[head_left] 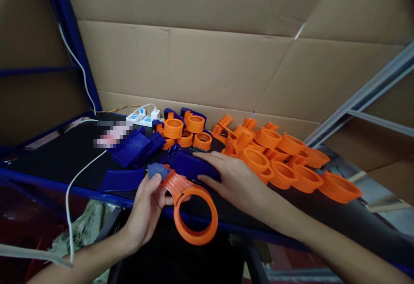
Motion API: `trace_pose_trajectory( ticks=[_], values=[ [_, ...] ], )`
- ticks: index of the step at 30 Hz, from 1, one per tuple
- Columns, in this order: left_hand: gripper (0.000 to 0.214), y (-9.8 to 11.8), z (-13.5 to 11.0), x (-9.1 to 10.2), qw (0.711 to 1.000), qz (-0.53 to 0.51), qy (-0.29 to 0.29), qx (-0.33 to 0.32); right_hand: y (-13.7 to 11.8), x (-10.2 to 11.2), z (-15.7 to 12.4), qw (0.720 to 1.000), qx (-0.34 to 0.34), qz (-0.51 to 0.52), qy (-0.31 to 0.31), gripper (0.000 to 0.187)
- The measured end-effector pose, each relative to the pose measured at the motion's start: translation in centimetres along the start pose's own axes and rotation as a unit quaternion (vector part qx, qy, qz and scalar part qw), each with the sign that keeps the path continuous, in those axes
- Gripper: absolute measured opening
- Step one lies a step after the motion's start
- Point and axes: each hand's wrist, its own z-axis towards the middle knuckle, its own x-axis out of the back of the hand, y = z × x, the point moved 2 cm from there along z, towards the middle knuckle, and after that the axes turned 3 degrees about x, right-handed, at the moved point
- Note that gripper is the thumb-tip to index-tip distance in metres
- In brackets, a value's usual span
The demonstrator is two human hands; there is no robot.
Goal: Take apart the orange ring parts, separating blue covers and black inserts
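Observation:
My left hand (147,208) is closed around an orange tape dispenser frame (211,215), its ring hanging to the right over the table's front edge. At the frame's upper end, under my left thumb, sits a small blue-grey piece (158,171). My right hand (231,176) grips a dark blue plastic part (194,166) just above the frame, thumb on the near side and fingers along the far side. Parts of both things are hidden by my fingers. Flat blue plates (129,148) lie in an overlapping pile beyond my left hand, and a curved blue plate (121,179) lies nearer.
Many orange frames (283,174) are heaped on the right of the black table (77,154). Orange-and-blue dispensers (196,123) stand stacked at the back centre, beside a white power strip (144,119). A white cable (67,202) hangs over the left front edge. Cardboard (194,60) walls the back.

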Motion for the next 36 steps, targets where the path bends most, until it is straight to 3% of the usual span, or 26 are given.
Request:
trace_pose_trajectory(
  ticks=[4, 7, 12, 15, 18, 21, 27, 32, 36],
  values=[
    [0.042, -0.3, -0.6, 0.2, 1.000, -0.015, -0.013, -0.009, 0.6, 1.2, 0.3, 0.991, -0.065, 0.083, 0.087, 0.020],
    [0.045, -1.4, -2.0, 0.1, 0.998, 0.002, -0.059, -0.014, 0.9, 1.1, 2.1, 0.975, -0.113, 0.144, 0.128, 0.027],
    [0.048, -2.8, -4.1, -0.7, 0.974, 0.040, -0.225, -0.008, -1.2, -4.3, 6.6, 0.947, -0.099, 0.306, -0.016, 0.030],
    [0.049, -3.2, -4.2, -0.4, 0.966, 0.039, -0.256, -0.012, -3.6, -8.3, 8.4, 0.935, -0.080, 0.332, -0.100, 0.029],
    [0.050, -3.4, -3.8, 0.7, 0.973, 0.035, -0.228, -0.012, -5.3, -10.8, 9.7, 0.942, -0.068, 0.302, -0.132, 0.029],
    [0.056, -3.6, -3.7, 1.8, 0.979, 0.041, -0.201, -0.003, -5.8, -11.6, 10.5, 0.970, -0.026, 0.219, -0.104, 0.029],
    [0.059, -3.7, -3.8, 2.2, 0.969, 0.003, -0.248, 0.012, -6.0, -11.4, 10.5, 0.989, 0.004, 0.050, -0.136, 0.040],
    [0.061, -3.6, -3.6, 2.2, 0.974, 0.017, -0.225, 0.012, -7.2, -11.1, 10.1, 0.985, 0.037, -0.058, -0.160, 0.046],
    [0.059, -3.4, -3.6, 2.0, 0.984, 0.024, -0.176, 0.001, -7.7, -10.9, 9.9, 0.981, 0.078, -0.064, -0.166, 0.037]
  ],
)
